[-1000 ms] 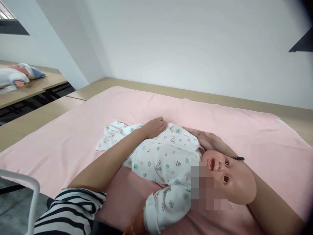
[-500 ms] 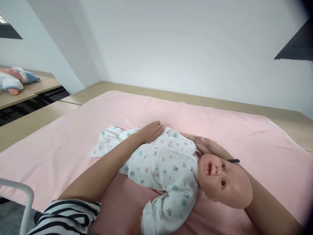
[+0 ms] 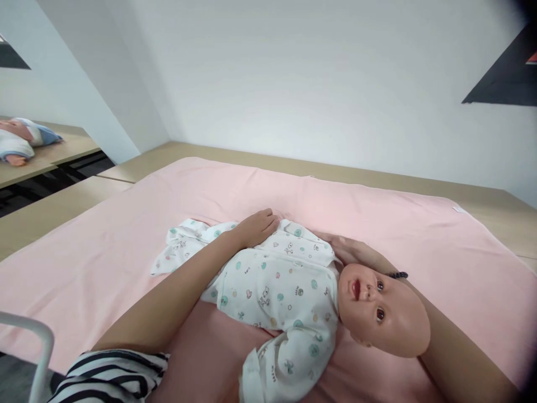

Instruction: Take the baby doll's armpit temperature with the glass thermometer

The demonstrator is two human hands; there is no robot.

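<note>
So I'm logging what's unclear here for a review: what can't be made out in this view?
- Right hand: mostly hidden behind the doll; its grip can't be judged.
- Left hand: palm lies on the romper; underside unseen.
- Doll's legs: covered by the left forearm and loose cloth.
- Second doll, far left: cut by the frame edge, too small for detail.

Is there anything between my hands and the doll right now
Nothing visible. The left hand lies flat on the doll, on its far side over the printed suit. The right hand rests by the doll's far shoulder behind the head, partly hidden, so its contact cannot be told for certain.
</note>
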